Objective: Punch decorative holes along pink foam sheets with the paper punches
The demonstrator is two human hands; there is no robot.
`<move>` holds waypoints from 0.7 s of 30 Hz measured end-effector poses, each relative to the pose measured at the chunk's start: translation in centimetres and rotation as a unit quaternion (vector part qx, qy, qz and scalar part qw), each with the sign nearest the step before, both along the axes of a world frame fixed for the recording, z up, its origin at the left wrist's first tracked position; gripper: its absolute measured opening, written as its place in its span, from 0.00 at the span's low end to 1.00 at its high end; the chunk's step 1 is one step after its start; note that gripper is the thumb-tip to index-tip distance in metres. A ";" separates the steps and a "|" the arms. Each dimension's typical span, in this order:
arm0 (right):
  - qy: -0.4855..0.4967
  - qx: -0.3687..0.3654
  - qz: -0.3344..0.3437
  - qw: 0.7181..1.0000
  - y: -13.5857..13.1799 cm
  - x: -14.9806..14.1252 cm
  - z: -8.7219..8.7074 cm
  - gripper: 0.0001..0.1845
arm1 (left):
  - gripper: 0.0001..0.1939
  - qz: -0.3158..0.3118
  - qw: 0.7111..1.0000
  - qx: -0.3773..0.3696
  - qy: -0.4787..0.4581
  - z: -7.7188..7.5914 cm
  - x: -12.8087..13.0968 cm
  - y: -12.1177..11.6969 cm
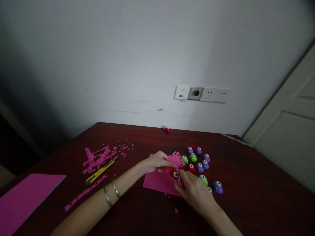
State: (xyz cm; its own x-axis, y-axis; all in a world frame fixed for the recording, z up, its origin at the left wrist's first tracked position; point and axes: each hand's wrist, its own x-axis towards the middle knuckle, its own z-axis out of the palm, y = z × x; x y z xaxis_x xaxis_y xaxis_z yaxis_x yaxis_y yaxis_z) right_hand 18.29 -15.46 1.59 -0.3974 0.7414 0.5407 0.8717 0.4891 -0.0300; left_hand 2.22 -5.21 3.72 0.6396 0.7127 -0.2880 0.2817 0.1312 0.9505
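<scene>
A red craft punch (174, 174) with a round white-and-black top sits between my two hands, over pink paper. My right hand (194, 188) is closed on this punch, its thumb and fingers at the side. With fingers closed, my left hand (158, 161) grips the pink paper that has a punched edge (177, 158), right beside the punch. Below lies the plain part of a pink sheet (157, 183); whether it is one sheet with the punched part, I cannot tell. My fingers partly hide the paper's edge inside the punch.
Several purple, green and red punches (199, 167) stand right of the paper, two more (168, 130) by the wall. Left lie pink scraps (95, 159), a yellow box cutter (101, 170), a punched strip (85, 193) and a pink sheet stack (27, 200). Wall sockets (214, 95) are behind.
</scene>
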 end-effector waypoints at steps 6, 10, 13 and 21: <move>0.004 0.020 0.013 1.000 0.1 0.0 -0.1 0.10 | 0.20 0.003 1.000 0.009 -0.024 0.0 0.2 -0.2; 0.009 0.014 0.015 1.000 0.0 0.0 -0.2 0.08 | 0.20 -0.002 1.000 0.016 -0.024 0.3 0.1 -0.2; 0.013 0.010 0.014 1.000 -0.1 0.0 -0.3 0.08 | 0.20 0.003 1.000 0.016 -0.018 0.5 0.1 -0.3; 0.001 0.008 0.031 0.999 -0.1 -0.2 -0.1 0.06 | 0.19 0.001 0.999 0.027 -0.025 0.1 0.4 -0.5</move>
State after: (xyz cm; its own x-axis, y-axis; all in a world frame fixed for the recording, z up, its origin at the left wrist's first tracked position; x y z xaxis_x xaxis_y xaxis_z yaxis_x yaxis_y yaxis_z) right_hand 18.09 -15.54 1.52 -0.4416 0.7070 0.5524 0.8396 0.5427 -0.0233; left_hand 2.59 -5.72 3.83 0.6510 0.7275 -0.2166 0.2328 0.0802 0.9692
